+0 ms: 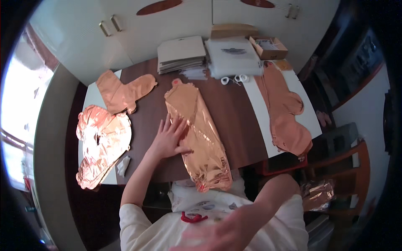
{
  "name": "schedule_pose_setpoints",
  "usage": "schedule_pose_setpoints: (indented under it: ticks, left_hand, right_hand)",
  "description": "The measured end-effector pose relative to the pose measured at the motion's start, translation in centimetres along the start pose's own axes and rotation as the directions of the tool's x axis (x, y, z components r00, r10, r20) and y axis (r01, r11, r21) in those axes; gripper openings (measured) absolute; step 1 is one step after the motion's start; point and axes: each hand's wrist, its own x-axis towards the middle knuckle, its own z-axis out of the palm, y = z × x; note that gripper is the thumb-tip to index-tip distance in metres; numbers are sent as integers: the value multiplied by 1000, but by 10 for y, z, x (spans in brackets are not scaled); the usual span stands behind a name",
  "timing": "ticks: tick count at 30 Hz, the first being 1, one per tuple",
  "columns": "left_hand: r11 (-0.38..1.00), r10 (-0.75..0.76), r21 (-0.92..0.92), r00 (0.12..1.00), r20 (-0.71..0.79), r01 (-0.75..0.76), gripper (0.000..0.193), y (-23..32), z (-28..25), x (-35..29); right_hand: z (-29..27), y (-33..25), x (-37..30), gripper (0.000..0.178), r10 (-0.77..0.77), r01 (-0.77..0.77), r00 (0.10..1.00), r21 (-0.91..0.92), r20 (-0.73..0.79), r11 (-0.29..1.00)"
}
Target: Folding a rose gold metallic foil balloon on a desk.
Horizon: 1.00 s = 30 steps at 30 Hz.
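A flat, folded copper-coloured foil balloon (199,129) lies lengthwise at the middle of the table, its near end reaching the front edge. My left hand (169,136) rests on its left side with the fingers spread. Close to my body, above my white shirt, my right hand (220,234) is smeared by motion, so its fingers cannot be read. A red cord-like item (193,217) shows against the shirt beside it.
More flat foil balloons lie at the far left (125,91), near left (104,138) and right (280,108). Behind are a stack of grey card sheets (182,53), a pile of clear plastic bags (234,56), white ribbon rolls (234,79) and a small open box (269,47). A wooden chair (363,167) stands right.
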Motion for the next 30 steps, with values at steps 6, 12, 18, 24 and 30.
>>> schedule_pose_setpoints:
  ticks: [6, 12, 18, 24, 30]
  left_hand:
    - [993, 51, 114, 980, -192, -30, 57, -45, -27, 102]
    - [1000, -2, 23, 985, -172, 6, 47, -51, -50, 237]
    - [908, -419, -74, 895, -152, 412, 59, -40, -51, 310]
    - [809, -577, -126, 817, 13, 574, 64, -32, -69, 330]
    - [814, -575, -106, 818, -1, 572, 64, -41, -70, 340]
  right_hand:
    - [-28, -13, 1, 37, -158, 159, 987, -283, 25, 946]
    - [-45, -5, -39, 22, 172, -237, 960, -313, -221, 920]
    - [-30, -74, -107, 13, 550, -694, 665, -144, -506, 706]
    - [-8, -77, -150, 14, 725, -932, 358, -177, -588, 317]
    - [1, -75, -169, 19, 786, -974, 187, -3, -589, 229]
